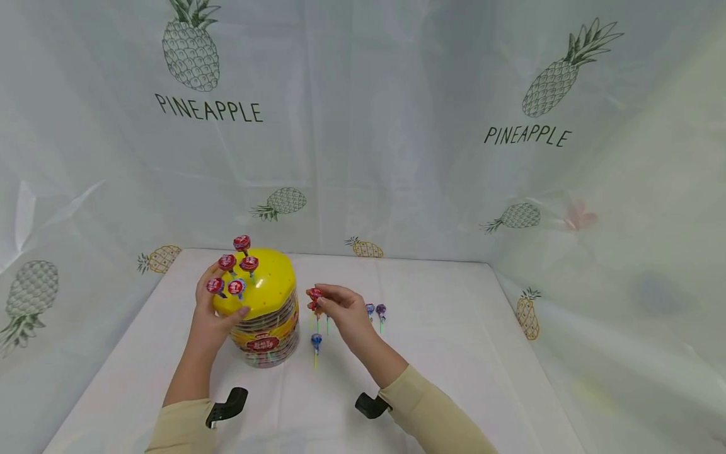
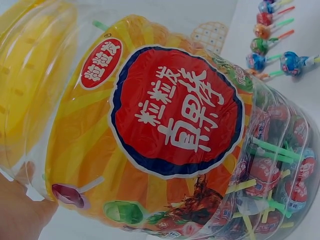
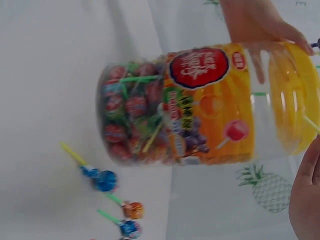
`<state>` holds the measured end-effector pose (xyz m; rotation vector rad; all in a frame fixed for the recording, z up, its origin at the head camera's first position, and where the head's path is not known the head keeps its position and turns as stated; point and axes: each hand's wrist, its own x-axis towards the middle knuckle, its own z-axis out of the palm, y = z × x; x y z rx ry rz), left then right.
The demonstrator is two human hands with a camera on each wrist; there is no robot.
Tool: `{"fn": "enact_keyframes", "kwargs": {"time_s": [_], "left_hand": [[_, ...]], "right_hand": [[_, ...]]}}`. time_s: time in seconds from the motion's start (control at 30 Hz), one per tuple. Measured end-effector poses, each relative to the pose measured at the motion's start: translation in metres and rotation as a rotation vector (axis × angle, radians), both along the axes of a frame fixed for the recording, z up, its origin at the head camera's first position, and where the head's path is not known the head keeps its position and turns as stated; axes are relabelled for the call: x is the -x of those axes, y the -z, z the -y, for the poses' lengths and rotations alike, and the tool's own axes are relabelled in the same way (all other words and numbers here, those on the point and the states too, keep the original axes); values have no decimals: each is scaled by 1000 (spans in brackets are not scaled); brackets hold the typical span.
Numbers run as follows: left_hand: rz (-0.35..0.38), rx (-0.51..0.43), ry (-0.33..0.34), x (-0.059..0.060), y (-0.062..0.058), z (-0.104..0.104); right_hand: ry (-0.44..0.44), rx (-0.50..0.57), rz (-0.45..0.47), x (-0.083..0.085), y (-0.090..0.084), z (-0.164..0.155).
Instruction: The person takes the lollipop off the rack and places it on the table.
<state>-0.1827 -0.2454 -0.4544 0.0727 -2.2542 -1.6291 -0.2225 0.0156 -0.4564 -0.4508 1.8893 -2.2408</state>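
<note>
A clear lollipop jar (image 1: 266,331) with a yellow domed lid (image 1: 268,287) stands on the white table. Several red-wrapped lollipops (image 1: 235,265) stick upright out of holes in the lid. My left hand (image 1: 211,313) grips the jar's left side, with the thumb on the lid's rim. The jar's red label (image 2: 177,117) fills the left wrist view, my palm (image 2: 20,212) against it. Just right of the jar, my right hand (image 1: 339,309) pinches a red lollipop (image 1: 315,294) above the table. In the right wrist view the jar (image 3: 200,107) shows with my left hand (image 3: 260,25) on it.
Loose lollipops lie on the table to the right of the jar: a blue one (image 1: 316,341), another blue (image 1: 370,308) and a purple one (image 1: 380,310). A pineapple-print curtain (image 1: 363,126) closes off the table's back and sides.
</note>
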Motion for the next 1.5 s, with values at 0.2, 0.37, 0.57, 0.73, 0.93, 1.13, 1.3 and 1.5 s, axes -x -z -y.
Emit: {"fn": "enact_keyframes", "kwargs": {"time_s": [0.2, 0.37, 0.57, 0.73, 0.93, 1.13, 1.3, 1.5], "left_hand": [[-4, -2, -2, -1, -1, 0], [-3, -7, -4, -2, -2, -1], [-8, -9, -3, -2, -2, -1], [-12, -6, -3, -2, -1, 0], [-15, 3, -6, -2, -1, 0], [-20, -15, 2, -2, -2, -1], [-26, -26, 9, -2, -2, -1], [-24, -40, 13, -1, -1, -1]], "right_hand": [[-14, -1, 40, 4, 25, -8], [14, -45, 91, 7, 47, -15], [65, -102, 153, 8, 67, -20], [88, -178, 156, 12, 85, -21], [121, -265, 130, 17, 107, -21], [115, -376, 149, 21, 121, -20], [95, -447, 158, 23, 125, -20], [109, -506, 136, 24, 127, -17]]}}
